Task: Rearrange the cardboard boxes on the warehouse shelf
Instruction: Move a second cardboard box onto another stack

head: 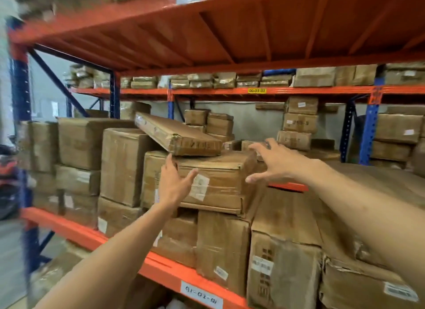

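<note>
Blurred view of an orange shelf (76,234) crowded with cardboard boxes, labels unreadable. A long flat box (174,134) lies tilted atop a wide box (213,182). Left hand (176,182) and right hand (273,161), both open, reach toward them

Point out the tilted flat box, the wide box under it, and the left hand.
tilted flat box (161,130): head view, on its top face.
wide box (220,184): head view, on its front face.
left hand (173,184): head view, on its back.

two hands (174,182), many cardboard boxes (213,182) (uncountable)
</note>
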Demonstrator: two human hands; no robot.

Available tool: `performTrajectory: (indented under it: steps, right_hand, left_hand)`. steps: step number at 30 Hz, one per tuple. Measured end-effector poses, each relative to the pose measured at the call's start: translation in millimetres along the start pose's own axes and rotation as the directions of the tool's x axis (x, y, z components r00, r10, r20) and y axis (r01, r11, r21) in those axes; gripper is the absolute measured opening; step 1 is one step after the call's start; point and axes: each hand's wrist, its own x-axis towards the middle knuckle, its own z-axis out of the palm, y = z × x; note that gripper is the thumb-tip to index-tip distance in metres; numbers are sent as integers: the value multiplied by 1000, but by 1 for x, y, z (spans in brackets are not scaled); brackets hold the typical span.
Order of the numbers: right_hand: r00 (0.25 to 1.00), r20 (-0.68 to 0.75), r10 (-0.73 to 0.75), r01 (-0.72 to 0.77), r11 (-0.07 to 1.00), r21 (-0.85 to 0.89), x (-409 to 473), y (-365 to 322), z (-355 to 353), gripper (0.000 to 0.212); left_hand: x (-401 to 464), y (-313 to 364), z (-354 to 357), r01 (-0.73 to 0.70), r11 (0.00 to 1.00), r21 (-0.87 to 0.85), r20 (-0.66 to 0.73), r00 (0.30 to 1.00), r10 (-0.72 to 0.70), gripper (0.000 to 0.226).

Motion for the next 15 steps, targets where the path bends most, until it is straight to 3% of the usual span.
performTrajectory:
  steps: [4,8,11,15]
  right_hand:
    - [1000,27,1,-4,994,108,71,-47,0,108]
    - [994,55,92,-101,973,209,128,-76,18,107]
    - [977,84,196,-213,916,340,165,-80,35,114]
    - [950,182,252,-311,786,535,196,-81,51,145]
  left_hand:
    - [57,-4,-43,-43,994,101,-5,999,43,112]
    - [97,-4,-57,-136,935,327,135,986,96,128]
    - [120,2,-44,-215,926,310,236,961,144,135]
    - [149,5,-32,-87,961,261,279,960,11,139]
